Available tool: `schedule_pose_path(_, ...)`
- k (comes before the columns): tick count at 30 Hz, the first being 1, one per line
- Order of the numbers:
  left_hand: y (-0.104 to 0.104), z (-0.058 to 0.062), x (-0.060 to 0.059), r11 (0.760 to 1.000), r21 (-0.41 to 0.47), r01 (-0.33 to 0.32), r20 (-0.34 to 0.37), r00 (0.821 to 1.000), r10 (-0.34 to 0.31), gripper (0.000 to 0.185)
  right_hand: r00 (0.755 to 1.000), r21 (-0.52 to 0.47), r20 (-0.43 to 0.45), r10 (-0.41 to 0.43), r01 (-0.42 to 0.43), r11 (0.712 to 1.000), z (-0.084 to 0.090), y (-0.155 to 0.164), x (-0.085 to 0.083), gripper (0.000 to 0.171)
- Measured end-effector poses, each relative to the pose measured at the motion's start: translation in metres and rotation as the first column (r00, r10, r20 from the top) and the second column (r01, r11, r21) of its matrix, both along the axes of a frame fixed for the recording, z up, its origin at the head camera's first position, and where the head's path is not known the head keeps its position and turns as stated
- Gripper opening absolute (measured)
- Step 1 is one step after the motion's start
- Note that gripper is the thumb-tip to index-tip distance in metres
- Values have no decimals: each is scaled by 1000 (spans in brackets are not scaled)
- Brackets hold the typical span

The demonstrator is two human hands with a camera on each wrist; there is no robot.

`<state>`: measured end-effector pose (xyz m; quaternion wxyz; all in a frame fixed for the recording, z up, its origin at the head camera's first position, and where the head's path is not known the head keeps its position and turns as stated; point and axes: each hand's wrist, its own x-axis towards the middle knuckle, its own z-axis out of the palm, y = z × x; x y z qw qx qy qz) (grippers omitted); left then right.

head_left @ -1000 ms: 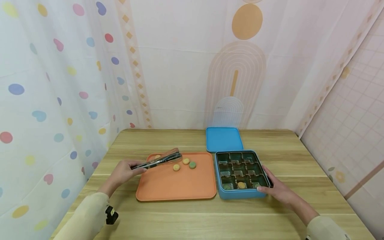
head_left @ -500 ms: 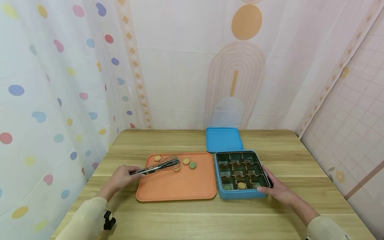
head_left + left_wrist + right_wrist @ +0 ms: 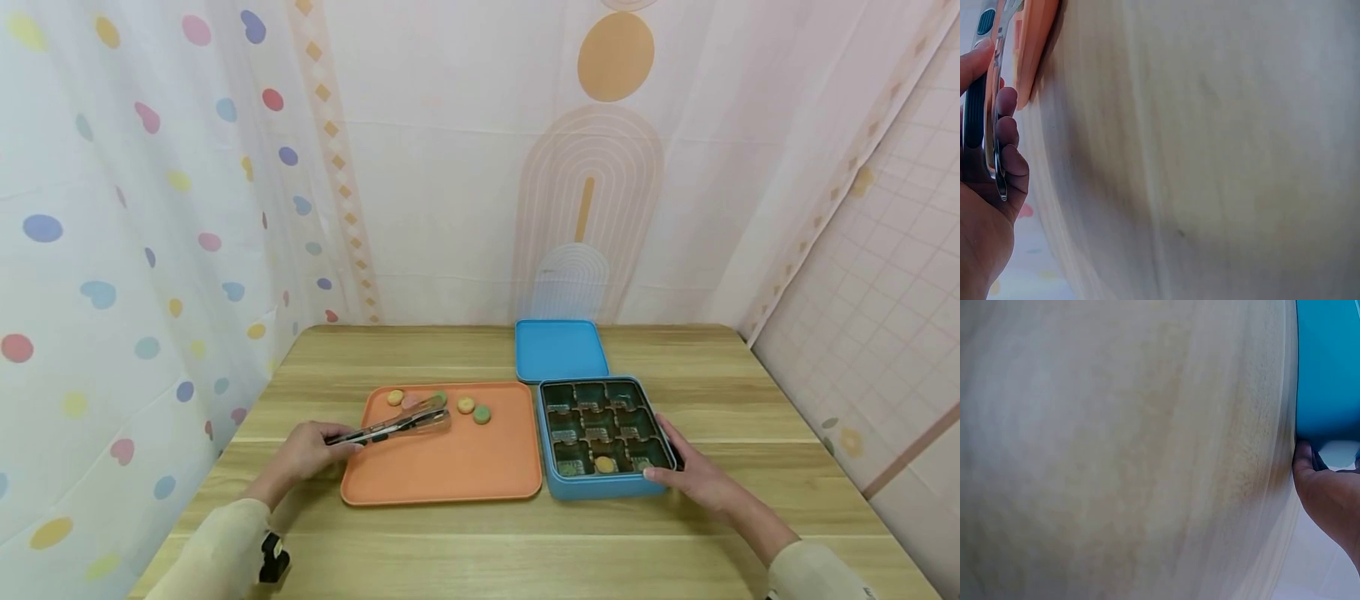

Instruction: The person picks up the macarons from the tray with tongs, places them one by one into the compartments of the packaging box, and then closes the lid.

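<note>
My left hand grips the handles of metal tongs, seen close up as tongs in the left wrist view. Their tips lie low over the orange tray, where a yellow cookie lay; that cookie is hidden under them. Several small round cookies lie at the tray's far edge, among them a yellow cookie and a green cookie. My right hand rests against the front right corner of the blue box, thumb on the front wall, fingers straight along the side.
The box has a dark divided insert with three cookies in its front row. Its blue lid lies flat behind it. All this stands on a wooden table, with curtains close on the left, back and right.
The tongs have swung down and nearer, from above the tray's far left corner to low over the yellow cookie. The right hand and the box have not moved.
</note>
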<state>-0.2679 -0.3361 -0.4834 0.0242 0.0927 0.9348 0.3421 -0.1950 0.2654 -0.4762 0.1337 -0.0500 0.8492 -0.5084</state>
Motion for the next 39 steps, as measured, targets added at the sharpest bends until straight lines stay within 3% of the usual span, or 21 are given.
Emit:
schedule_pose_path(19, 0, -5, 0, 1000, 15, -6, 10, 1000, 6, 32, 1000, 12, -1, 1, -1, 1000, -2, 2, -1, 98)
schedule_pose_path(39, 2, -5, 2, 1000, -4, -4, -40, 999, 4, 25, 1000, 11, 1, 4, -4, 1000, -1, 1, 0, 98)
